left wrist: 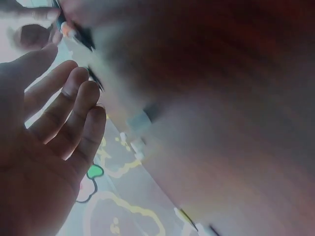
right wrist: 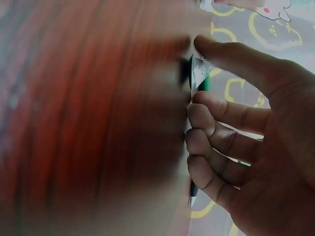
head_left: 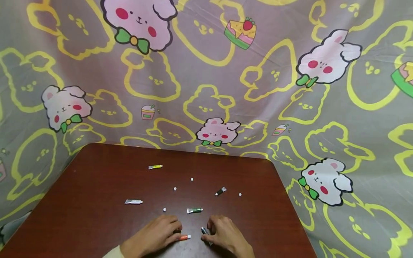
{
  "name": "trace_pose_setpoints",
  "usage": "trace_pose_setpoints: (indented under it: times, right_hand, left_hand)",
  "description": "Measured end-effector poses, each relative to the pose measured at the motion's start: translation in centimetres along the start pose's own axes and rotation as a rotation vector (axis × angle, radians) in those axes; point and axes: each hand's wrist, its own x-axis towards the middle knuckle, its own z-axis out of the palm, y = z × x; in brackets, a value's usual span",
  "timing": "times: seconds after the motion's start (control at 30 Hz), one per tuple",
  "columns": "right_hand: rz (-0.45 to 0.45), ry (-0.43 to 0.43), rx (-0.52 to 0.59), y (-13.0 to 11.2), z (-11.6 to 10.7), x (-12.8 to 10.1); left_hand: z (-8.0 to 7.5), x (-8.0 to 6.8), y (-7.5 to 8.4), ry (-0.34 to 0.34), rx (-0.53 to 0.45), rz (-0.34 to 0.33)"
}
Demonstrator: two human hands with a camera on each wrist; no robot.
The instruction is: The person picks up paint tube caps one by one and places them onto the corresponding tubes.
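Note:
My left hand (head_left: 175, 233) lies low on the dark brown table (head_left: 96, 186) near its front edge. Its thumb and forefinger pinch a small orange tube (head_left: 185, 237) with a white cap. In the blurred left wrist view the other fingers (left wrist: 74, 108) lie relaxed and nearly straight. Close to the right, my right hand (head_left: 209, 229) grips a dark green tube (head_left: 204, 230). The right wrist view has that tube (right wrist: 203, 81) held between thumb and curled fingers (right wrist: 206, 123), crimped silver end up. The two hands almost touch.
More small tubes lie on the table: green (head_left: 194, 210), black (head_left: 221, 191), silver-white (head_left: 133, 201) and yellow (head_left: 155, 167). Several loose white caps (head_left: 175, 188) are scattered among them. A cartoon-print cloth (head_left: 206, 71) hangs behind and around the table.

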Motion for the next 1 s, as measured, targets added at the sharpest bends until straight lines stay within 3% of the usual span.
trace_pose_setpoints:
  times: [0.37, 0.7, 0.8, 1.0]
  right_hand:
    - [-0.127, 0.098, -0.05, -0.1, 0.2, 0.0]
    - [-0.148, 0.118, -0.005, -1.0, -1.0, 1.0]
    - [-0.154, 0.124, -0.014, -1.3, -1.2, 1.1]
    - [-0.164, 0.128, -0.034, -1.6, -1.2, 1.2]
  left_hand:
    - [-1.6, -0.7, -1.4, -0.001, 0.119, -0.058]
    - [-2.5, -2.2, -2.6, -0.028, 0.173, -0.16]
    - [-3.1, -2.5, -2.8, -0.054, 0.187, -0.202]
    - [-3.9, -2.9, -2.8, -0.169, 0.182, -0.314]
